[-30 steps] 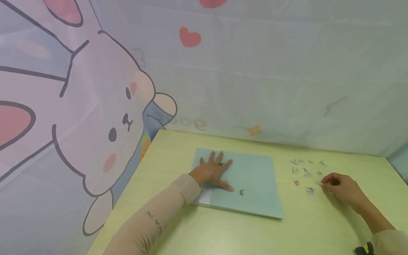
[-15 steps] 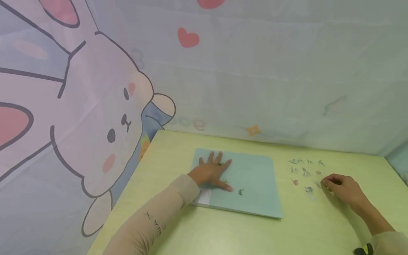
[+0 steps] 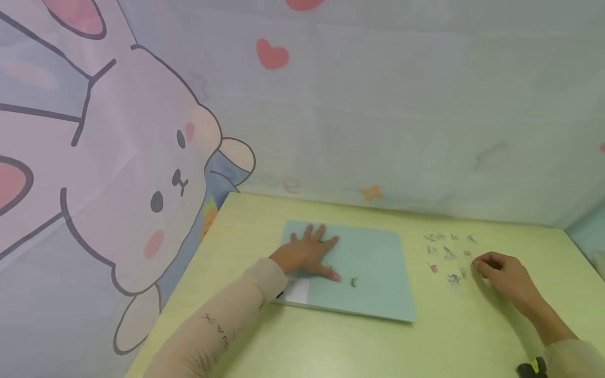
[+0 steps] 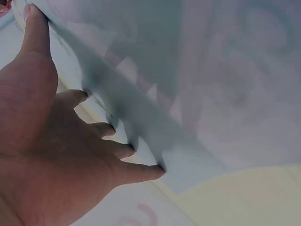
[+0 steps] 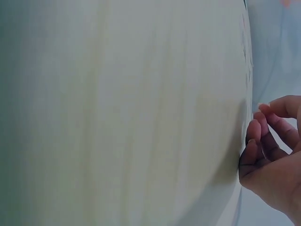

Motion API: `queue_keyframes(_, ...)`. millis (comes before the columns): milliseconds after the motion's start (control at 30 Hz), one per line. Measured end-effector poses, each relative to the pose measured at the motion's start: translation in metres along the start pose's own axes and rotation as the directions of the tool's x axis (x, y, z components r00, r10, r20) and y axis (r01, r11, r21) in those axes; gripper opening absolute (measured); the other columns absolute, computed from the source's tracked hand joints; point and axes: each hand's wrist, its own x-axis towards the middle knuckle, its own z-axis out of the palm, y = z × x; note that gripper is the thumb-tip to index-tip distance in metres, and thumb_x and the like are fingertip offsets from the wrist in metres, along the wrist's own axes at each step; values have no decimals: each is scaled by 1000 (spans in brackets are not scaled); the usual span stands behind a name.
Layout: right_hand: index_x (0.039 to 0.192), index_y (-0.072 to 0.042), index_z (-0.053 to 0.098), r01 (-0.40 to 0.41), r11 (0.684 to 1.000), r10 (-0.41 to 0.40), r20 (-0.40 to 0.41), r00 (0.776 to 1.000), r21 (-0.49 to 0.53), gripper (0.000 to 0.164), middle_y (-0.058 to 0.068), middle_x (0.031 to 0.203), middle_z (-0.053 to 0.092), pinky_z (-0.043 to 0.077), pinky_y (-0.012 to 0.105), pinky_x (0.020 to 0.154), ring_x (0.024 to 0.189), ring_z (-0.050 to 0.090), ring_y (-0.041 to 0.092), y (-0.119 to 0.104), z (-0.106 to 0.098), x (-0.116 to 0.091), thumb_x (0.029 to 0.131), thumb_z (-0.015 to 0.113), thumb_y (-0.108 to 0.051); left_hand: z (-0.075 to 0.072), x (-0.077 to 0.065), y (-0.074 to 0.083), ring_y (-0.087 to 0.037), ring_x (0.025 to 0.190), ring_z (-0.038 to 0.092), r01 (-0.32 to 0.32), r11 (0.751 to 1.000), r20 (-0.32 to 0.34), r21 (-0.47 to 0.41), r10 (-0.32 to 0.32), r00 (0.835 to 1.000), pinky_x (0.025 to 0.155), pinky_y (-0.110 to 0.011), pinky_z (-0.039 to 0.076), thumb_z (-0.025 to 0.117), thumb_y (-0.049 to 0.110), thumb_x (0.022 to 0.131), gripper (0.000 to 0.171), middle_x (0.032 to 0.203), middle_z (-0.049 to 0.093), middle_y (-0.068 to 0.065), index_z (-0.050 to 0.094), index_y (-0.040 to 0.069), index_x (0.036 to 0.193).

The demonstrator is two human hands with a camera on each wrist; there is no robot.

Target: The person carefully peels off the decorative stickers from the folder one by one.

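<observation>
My left hand (image 3: 307,254) lies spread on a pale blue-green folder (image 3: 373,262), fingers apart, pressing near its left side. Small green leaf-shaped pieces show on the folder, one a leafy sprig (image 3: 353,282) just right of the thumb; others are partly covered by the hand. In the left wrist view the fingertips (image 4: 160,169) touch the cover. My right hand (image 3: 503,275) hovers low over the table, thumb and index tips brought together, with nothing visible between them. Just left of it lies a pale sprig piece (image 3: 463,272), beside a bluish flower piece (image 3: 454,278).
Several more tiny flower and leaf pieces lie in loose rows to the folder's right, among them a red flower (image 3: 433,268) and a small orange one (image 3: 467,253). The yellow-green table (image 3: 331,341) meets a printed cloth backdrop (image 3: 354,115) at the back.
The right fingertips have drawn slightly away from the pale sprig piece, which now shows apart from them. The left hand stays on the folder. The head view has shifted slightly.
</observation>
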Motion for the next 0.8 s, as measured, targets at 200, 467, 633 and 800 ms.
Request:
queue_keyframes(200,111,-2,74,165,981,-180,-151,972,-105,24,9,92,74,45,30,58,75,57,2,-22,15,1,108,62,-22,-3,-9,-10,-41,162,-7,-59,996,-7,-65,58,998,123,-73,8,66,82,86,112,178,-4,-12,15,31,172)
queue_keyframes(467,112,-5,74,290,956,-294,-155,943,-47,18,11,95,75,48,28,59,78,59,3,-59,28,5,107,65,-20,-5,-23,-31,-38,163,0,-107,989,-45,-100,103,994,126,-67,10,69,81,85,113,178,5,-12,22,26,171)
queue_keyframes(633,112,-6,74,349,937,-346,-143,927,-11,15,11,97,74,50,23,64,78,62,7,-76,36,8,107,66,-17,-4,-29,-38,-39,163,-2,-59,994,-22,-93,57,998,123,-72,10,72,80,83,115,179,3,-11,21,29,172)
queue_keyframes(800,110,-6,75,380,925,-375,-117,920,25,12,8,96,73,51,21,67,78,62,7,-93,44,10,106,67,-14,4,-26,-35,-39,163,-5,-28,997,-1,-70,28,1000,122,-74,8,71,80,83,117,179,-2,-10,16,29,172)
